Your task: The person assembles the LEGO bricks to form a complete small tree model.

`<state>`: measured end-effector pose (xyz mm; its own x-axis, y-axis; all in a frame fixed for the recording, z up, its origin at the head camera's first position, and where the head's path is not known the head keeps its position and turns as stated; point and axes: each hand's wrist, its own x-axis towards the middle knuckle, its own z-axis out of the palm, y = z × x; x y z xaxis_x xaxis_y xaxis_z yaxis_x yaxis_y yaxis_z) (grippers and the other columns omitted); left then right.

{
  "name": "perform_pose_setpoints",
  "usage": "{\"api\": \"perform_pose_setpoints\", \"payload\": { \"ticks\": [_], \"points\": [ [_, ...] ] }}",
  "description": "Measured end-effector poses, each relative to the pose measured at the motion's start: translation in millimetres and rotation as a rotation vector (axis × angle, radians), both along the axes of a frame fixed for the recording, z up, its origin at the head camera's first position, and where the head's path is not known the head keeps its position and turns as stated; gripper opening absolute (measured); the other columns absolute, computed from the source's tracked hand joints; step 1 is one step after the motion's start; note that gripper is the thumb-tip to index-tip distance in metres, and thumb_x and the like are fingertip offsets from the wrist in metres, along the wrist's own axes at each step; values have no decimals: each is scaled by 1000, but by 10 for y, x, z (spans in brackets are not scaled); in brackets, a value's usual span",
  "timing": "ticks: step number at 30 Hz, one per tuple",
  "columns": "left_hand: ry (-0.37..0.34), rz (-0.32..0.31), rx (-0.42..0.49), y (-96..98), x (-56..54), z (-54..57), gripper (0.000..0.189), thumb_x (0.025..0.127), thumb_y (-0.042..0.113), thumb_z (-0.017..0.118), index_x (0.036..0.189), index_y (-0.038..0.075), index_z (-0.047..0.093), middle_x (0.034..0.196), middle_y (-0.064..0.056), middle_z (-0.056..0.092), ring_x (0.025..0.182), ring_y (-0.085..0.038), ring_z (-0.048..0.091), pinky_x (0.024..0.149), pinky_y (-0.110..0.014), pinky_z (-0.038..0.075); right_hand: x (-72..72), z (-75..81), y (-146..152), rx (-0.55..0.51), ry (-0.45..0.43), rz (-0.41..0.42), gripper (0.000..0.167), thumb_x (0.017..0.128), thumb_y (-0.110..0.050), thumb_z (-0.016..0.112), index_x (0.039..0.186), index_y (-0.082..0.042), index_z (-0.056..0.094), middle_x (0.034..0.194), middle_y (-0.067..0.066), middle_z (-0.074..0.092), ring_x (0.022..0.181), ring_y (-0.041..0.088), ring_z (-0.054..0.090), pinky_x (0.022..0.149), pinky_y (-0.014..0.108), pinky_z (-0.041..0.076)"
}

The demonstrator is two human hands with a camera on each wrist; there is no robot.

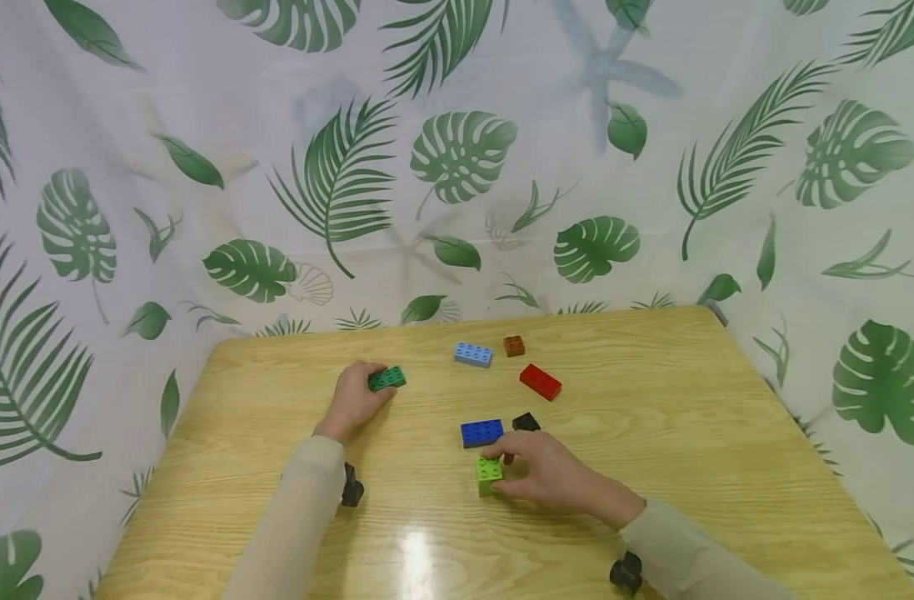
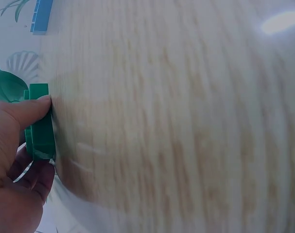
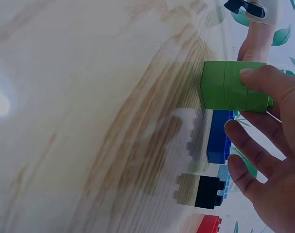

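Note:
In the head view my left hand (image 1: 357,397) pinches a dark green toy building brick (image 1: 387,379) at the left of the table. Its thumb lies along one side of the brick (image 2: 43,128) in the left wrist view, with fingers at the other end. My right hand (image 1: 550,473) grips a lime green stack of bricks (image 1: 489,477) between thumb and fingers, nearer the front. Seams across the stack (image 3: 225,87) show in the right wrist view, and its remaining fingers spread loosely. Just behind the stack lie a blue brick (image 1: 482,432) and a small black brick (image 1: 526,422).
Farther back on the wooden table (image 1: 651,375) lie a light blue brick (image 1: 473,355), a small brown brick (image 1: 513,346) and a red brick (image 1: 541,382). A leaf-patterned curtain (image 1: 382,275) hangs along the back and sides of the table.

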<state>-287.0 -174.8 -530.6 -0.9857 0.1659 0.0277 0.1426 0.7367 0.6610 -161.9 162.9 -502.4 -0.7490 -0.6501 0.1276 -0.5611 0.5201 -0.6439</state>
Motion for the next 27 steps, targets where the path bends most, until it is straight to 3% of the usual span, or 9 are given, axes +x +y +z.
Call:
{"api": "perform_pose_setpoints", "payload": {
  "ticks": [16,27],
  "points": [
    [0,6,6,1,80,57,47,97,20,77,138,-1,66,136,-24,63,125,-41,60,109,-54,48,-16,2,6,21,-27,2,37,91,-20,84,127,-14,74,119,-3,76,96,7,64,82,27,57],
    [10,-69,39,51,253,178,44,96,21,79,135,4,68,131,-18,65,119,-33,62,104,-50,53,4,-41,21,3,-91,-16,37,91,-18,84,127,-15,74,118,-4,76,98,11,65,82,28,57]
  ]
}}
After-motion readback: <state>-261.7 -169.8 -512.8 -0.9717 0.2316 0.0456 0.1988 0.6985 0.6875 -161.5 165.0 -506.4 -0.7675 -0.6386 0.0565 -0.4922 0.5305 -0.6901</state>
